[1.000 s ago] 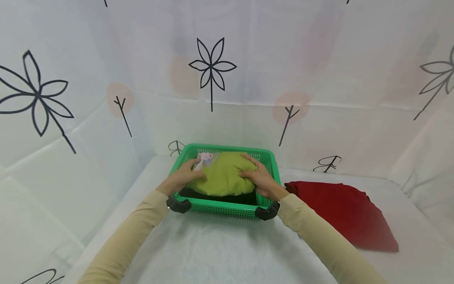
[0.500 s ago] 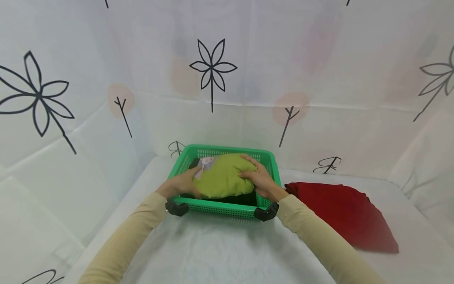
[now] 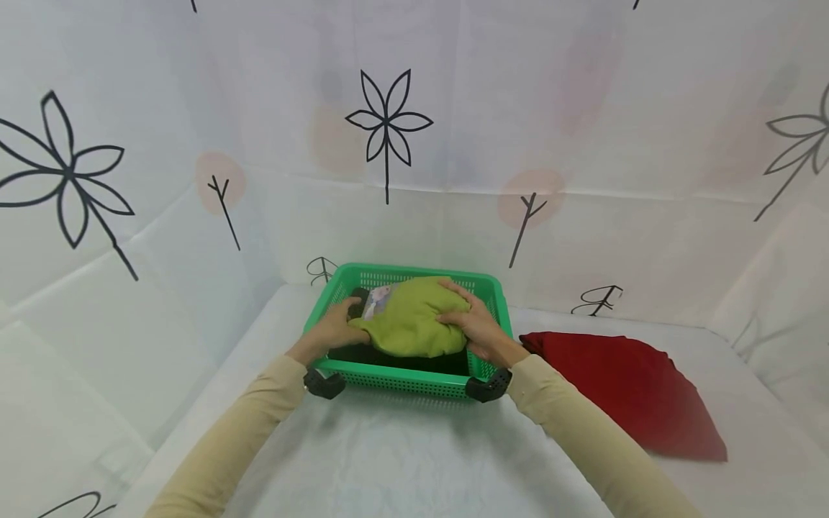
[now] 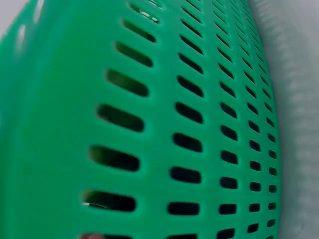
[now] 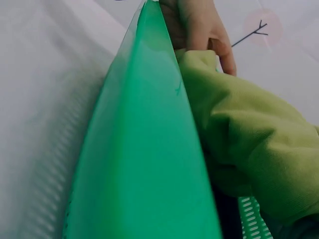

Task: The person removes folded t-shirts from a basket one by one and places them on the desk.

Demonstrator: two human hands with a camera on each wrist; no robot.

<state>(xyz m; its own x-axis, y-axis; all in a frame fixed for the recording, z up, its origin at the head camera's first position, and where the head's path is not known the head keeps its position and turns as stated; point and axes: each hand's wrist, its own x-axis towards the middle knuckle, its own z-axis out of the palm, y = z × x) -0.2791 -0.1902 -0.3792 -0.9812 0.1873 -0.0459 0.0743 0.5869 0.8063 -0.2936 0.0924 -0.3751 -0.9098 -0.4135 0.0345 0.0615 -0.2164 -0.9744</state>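
A lime-green folded garment (image 3: 414, 320) with a printed patch at its left end lies bundled in a green plastic basket (image 3: 398, 375). My left hand (image 3: 332, 329) pinches the garment's near left edge between thumb and fingers. At the other end, my right hand (image 3: 481, 327) grips the fabric, thumb on top. In the right wrist view, the fingers (image 5: 199, 25) hold a bunched corner beyond the basket rim. The left wrist view shows mostly the perforated basket wall (image 4: 159, 119), so the left hand is almost hidden there. Dark cloth (image 3: 414, 361) lies beneath the garment.
A dark red cloth (image 3: 631, 392) lies spread on the white-covered table (image 3: 401, 460), right of the basket. A white sheet (image 3: 440, 144) with flower drawings hangs behind. The basket's front rim stands between both wrists and the garment.
My left hand has let go of the garment's left end, opened wider, and taken its near left edge. That edge now pulls out leftward. The right hand keeps its grip, nearly still.
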